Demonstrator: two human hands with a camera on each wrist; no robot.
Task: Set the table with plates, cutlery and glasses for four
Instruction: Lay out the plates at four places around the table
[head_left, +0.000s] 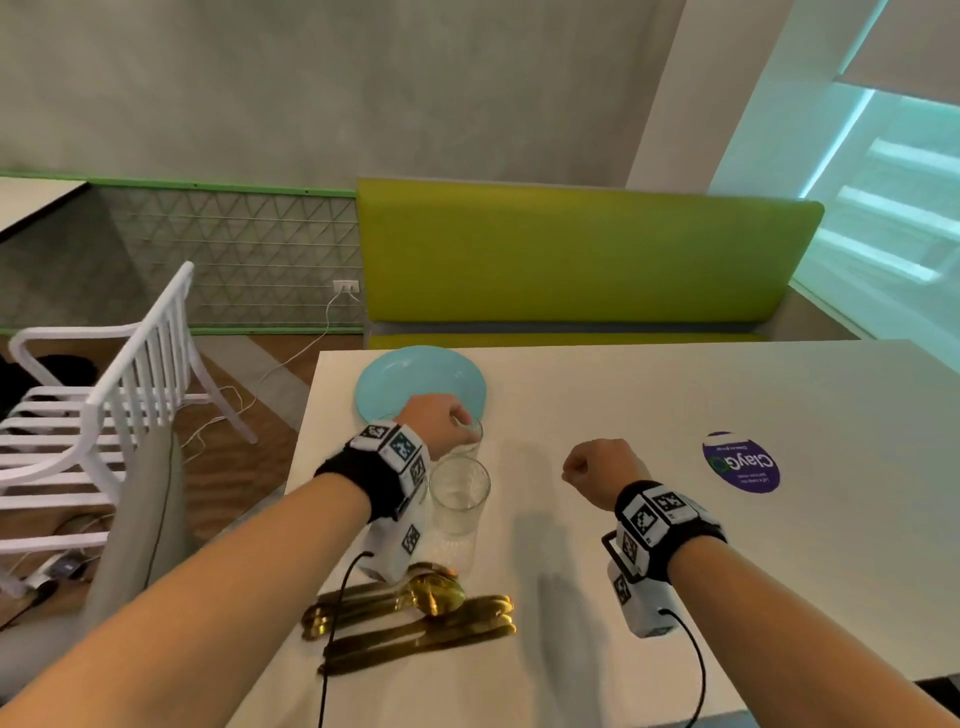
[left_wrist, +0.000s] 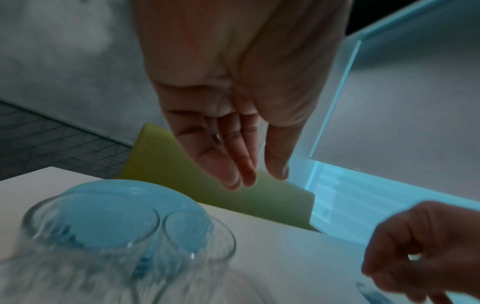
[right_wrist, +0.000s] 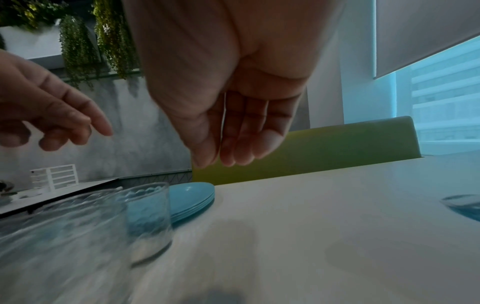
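A stack of light blue plates lies at the far left of the white table. Just in front of it stand two clear glasses, the farther and the nearer. My left hand hovers over the farther glass with relaxed fingers, holding nothing; in the right wrist view it is clear of the rims. Gold cutlery lies in a pile at the near edge. My right hand hangs loosely curled above bare table, empty.
A round purple sticker is on the table to the right. A green bench runs along the far side. A white slatted chair stands to the left, with cables on the floor.
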